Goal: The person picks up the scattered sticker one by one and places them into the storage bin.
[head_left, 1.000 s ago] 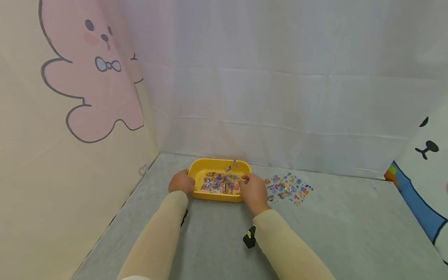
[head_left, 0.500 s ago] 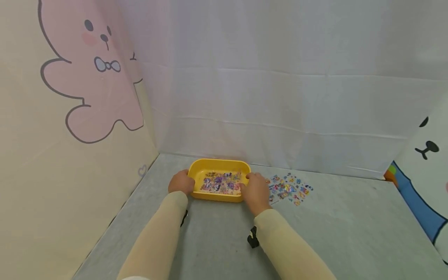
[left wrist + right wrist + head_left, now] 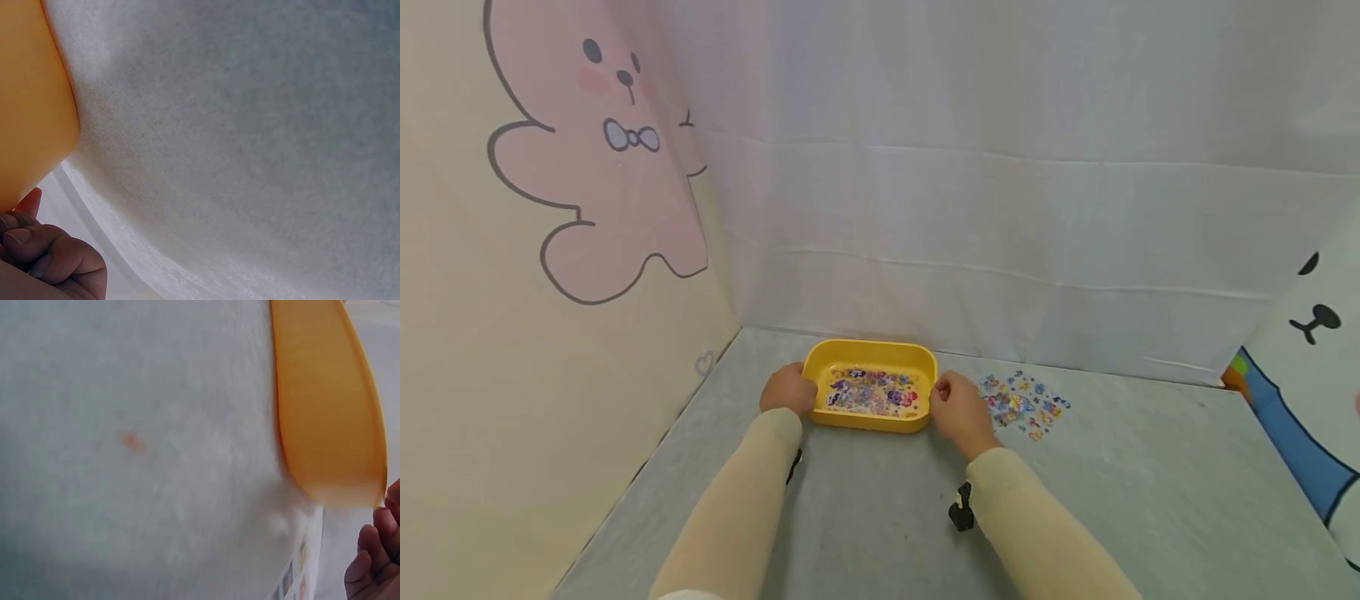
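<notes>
In the head view a yellow tray [image 3: 872,423] stands against the back wall. Inside it lie clear sticker sheets [image 3: 872,393] with small colourful figures. My left hand [image 3: 788,389] grips the tray's left side; the left wrist view shows its curled fingers [image 3: 56,253] beside the yellow wall. At the tray's right rim is my right hand [image 3: 961,410], its fingers loosely bent and no sheet visible in it. Its fingertips [image 3: 369,550] appear close to the tray's corner in the right wrist view; whether they touch it is unclear. More sticker sheets [image 3: 1026,406] lie just right of this hand.
The tray and sheets are on a grey cloth-covered table [image 3: 880,517]. A white curtain [image 3: 1000,225] hangs directly behind them. On the left is a cream side cloth [image 3: 625,367] printed with a pink bear; another printed cloth [image 3: 1307,392] hangs on the right.
My right hand laid a sticker sheet flat in the tray and then drew back rightwards to the rim. The left hand and the tray have stayed in place.
</notes>
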Action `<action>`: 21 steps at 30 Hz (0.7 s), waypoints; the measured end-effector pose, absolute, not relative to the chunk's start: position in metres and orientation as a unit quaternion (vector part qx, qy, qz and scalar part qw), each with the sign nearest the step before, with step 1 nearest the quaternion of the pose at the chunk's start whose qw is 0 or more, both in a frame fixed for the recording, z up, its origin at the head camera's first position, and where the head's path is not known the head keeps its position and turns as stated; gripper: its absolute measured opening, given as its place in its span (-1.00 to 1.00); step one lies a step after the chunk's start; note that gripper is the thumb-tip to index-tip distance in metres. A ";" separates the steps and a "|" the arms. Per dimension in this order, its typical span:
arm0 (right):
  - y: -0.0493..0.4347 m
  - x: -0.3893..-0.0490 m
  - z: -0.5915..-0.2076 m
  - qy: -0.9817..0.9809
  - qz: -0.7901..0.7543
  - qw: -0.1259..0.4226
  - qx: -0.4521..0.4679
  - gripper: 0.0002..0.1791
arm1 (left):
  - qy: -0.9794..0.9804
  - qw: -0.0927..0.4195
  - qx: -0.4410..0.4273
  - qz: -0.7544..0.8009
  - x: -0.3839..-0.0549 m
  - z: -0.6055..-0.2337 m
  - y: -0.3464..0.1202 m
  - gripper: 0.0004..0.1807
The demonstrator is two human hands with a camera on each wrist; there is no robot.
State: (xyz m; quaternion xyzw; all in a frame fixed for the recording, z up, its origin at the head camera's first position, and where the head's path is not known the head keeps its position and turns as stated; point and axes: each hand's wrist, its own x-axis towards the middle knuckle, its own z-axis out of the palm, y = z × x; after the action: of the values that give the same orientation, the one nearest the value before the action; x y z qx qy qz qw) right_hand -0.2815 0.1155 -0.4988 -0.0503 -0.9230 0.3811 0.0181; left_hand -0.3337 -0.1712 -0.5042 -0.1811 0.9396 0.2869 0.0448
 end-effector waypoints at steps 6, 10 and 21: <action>0.141 -0.281 -0.513 -0.914 0.398 0.021 -0.079 -0.83 | 0.940 0.046 -0.180 0.287 -0.333 -0.505 -0.171 -0.39; 0.162 -0.280 -0.519 -0.915 0.393 0.027 -0.087 -0.78 | 0.939 0.047 -0.184 0.288 -0.335 -0.508 -0.171 -0.39; 0.228 -0.282 -0.514 -0.935 0.345 0.014 -0.082 -0.70 | 0.939 0.049 -0.177 0.292 -0.334 -0.506 -0.172 -0.40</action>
State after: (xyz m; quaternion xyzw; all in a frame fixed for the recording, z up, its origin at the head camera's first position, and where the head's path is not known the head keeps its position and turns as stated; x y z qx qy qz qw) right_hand -0.2821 0.2280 -0.5139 -0.0823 -0.9350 0.3448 0.0142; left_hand -0.3342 -0.1722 -0.5055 -0.1765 0.9388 0.2918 0.0491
